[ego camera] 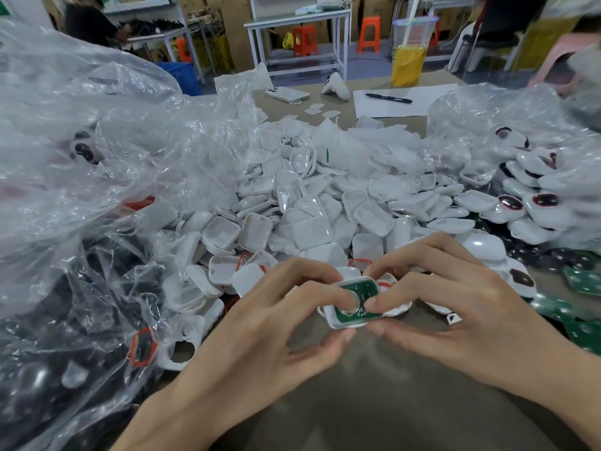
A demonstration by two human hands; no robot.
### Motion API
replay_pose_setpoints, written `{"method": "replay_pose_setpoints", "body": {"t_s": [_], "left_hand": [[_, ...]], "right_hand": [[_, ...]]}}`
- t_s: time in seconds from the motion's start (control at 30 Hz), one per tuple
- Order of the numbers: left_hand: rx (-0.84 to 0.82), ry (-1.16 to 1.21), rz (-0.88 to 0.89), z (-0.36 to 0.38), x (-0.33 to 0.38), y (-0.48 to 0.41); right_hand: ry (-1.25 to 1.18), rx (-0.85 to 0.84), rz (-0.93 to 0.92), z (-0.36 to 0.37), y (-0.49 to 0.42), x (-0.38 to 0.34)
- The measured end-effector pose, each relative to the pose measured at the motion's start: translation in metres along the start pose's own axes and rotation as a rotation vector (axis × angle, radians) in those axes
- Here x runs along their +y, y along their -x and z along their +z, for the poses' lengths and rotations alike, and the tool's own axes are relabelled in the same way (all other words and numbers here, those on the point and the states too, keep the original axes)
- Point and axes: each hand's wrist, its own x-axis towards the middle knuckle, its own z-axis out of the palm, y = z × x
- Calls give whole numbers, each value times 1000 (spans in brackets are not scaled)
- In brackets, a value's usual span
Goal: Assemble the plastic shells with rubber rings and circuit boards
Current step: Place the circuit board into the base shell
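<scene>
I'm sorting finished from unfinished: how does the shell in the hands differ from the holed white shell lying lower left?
The held shell carries a green circuit board; the holed shell shows none. The left hand and right hand grip the held shell; the holed shell lies untouched beside a red ring. Both are white with rounded corners.

Worktable [357, 402] top drab khaki, matte. Behind it, white metal-frame bench [292, 18] with lower shelf; second bench [159, 35] far left. Orange plastic stools [369, 35] under and beside white bench. Cardboard boxes [234, 24] stacked at back. Blue crate [180, 74] on grey floor [370, 65]. Pink chair [559, 60] far right. Light even, diffuse.
</scene>
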Motion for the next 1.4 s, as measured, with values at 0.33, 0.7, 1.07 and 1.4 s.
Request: {"method": "replay_pose_setpoints", "body": {"t_s": [0.33,0.7,1.07,1.4], "left_hand": [[25,-31,44,0,0,-1],[57,-49,47,-2,3,-2],[34,-91,107,-1,1,-3],[65,-109,112,0,1,-4]], "right_hand": [[24,-45,-27,0,-1,1],[42,-17,-52,0,-1,0],[11,-42,-26,0,-1,-1],[-146,-56,145,-2,1,-5]]}}
